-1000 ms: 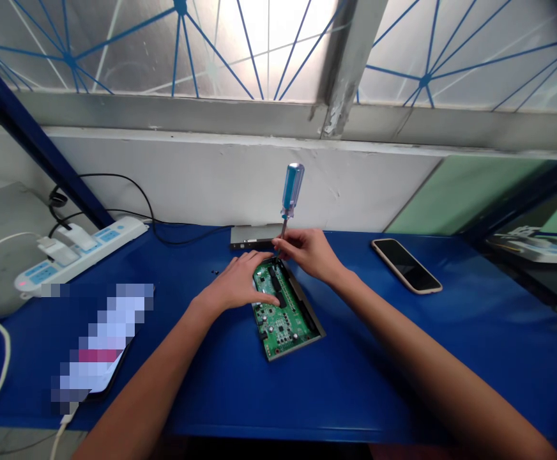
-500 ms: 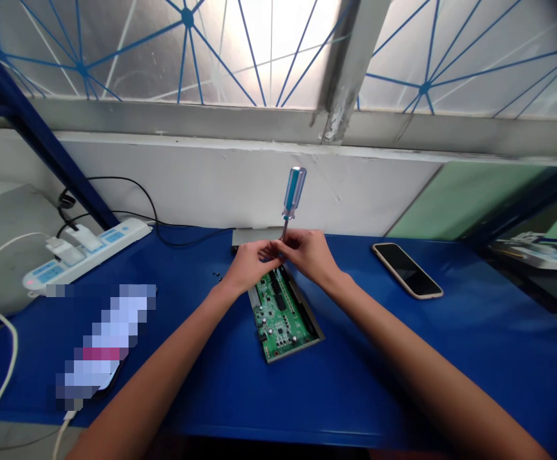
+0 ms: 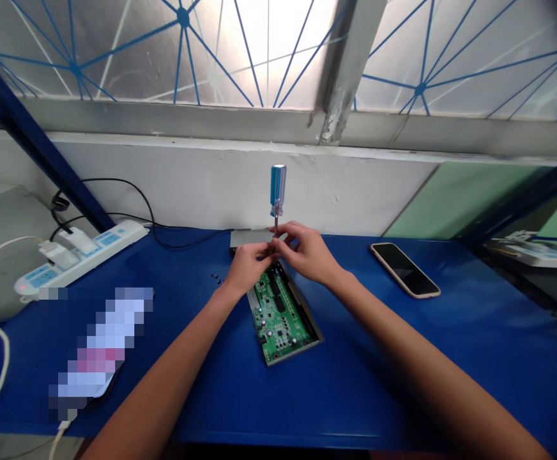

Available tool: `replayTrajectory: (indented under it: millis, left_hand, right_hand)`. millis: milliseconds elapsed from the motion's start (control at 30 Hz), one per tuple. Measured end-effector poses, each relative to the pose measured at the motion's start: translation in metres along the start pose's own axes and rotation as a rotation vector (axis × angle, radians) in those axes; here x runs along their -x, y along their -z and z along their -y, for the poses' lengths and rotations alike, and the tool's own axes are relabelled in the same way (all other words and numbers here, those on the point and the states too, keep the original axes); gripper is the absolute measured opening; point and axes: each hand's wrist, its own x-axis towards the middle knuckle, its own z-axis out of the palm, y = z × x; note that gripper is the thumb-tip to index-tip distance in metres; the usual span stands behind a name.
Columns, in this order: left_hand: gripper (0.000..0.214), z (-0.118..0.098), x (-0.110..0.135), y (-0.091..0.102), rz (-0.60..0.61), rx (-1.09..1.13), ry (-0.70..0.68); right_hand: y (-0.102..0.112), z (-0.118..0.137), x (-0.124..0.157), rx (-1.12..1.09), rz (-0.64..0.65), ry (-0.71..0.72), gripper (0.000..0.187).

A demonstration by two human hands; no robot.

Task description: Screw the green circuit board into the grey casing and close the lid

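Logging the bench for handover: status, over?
Left hand, right hand around upright blue-handled screwdriver, tip hidden. Green circuit board in metal tray below. Small black screws to its left.

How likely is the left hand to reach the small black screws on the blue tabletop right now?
Likely yes: the left hand is close beside the small black screws, with only blue tabletop between. Its fingers are at the shaft of the blue-handled screwdriver, though, and must come away first.
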Motion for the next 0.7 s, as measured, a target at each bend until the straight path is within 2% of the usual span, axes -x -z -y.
replayTrajectory:
  millis: [133,300,367,533,700]
  left_hand:
    - [0.032,-0.005,0.001,0.001,0.061,0.025,-0.013]
    - [0.022,-0.004,0.004,0.0,0.13,0.063,-0.055]
    - [0.019,-0.002,0.005,-0.001,0.09,0.034,-0.075]
    - [0.018,-0.004,0.004,-0.008,-0.102,-0.044,-0.101]
    - [0.021,-0.005,0.003,-0.011,-0.121,-0.015,-0.099]
  right_hand:
    - [0.003,-0.001,-0.001,-0.141,0.014,-0.028,0.022]
    - [0.005,0.0,0.0,-0.177,-0.023,-0.023,0.012]
    - [0.006,0.001,0.001,-0.169,-0.049,-0.017,0.013]
    - [0.004,0.001,0.0,-0.144,-0.107,-0.024,0.02]
    - [0.001,0.001,0.0,-0.098,-0.138,-0.033,0.023]
